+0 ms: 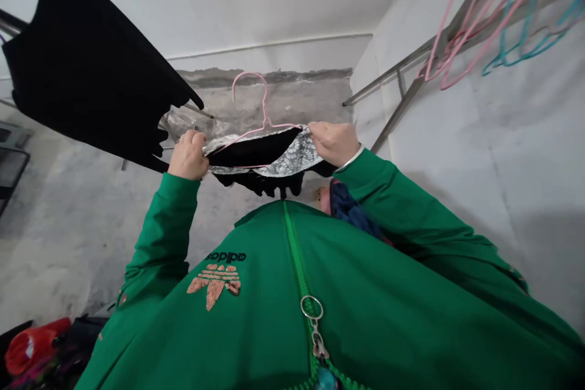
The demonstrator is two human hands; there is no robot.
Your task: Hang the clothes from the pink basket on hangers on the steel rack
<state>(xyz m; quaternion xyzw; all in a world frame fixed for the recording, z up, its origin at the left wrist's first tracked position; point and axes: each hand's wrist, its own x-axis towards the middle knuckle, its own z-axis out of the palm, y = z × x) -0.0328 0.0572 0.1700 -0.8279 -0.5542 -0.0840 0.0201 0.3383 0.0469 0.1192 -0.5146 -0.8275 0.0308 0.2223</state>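
A black garment with white lace trim [292, 155] hangs in front of my chest on a pink hanger [265, 125]. Its neck opening is spread wide around the hanger, whose hook points up and away from me. At the left end of the opening, my left hand [189, 155] is closed on the garment's edge. My right hand [334, 142] pinches the lace at the other end, by the hanger's right tip. The lower part of the garment drops out of sight below my jacket.
To the left, a large black garment [91, 73] hangs from a rail. Several pink hangers [450, 55] and blue ones [525, 52] hang on a metal rack [406, 94] at the right. A red item [34, 344] lies at lower left. A white wall [247, 0] stands ahead.
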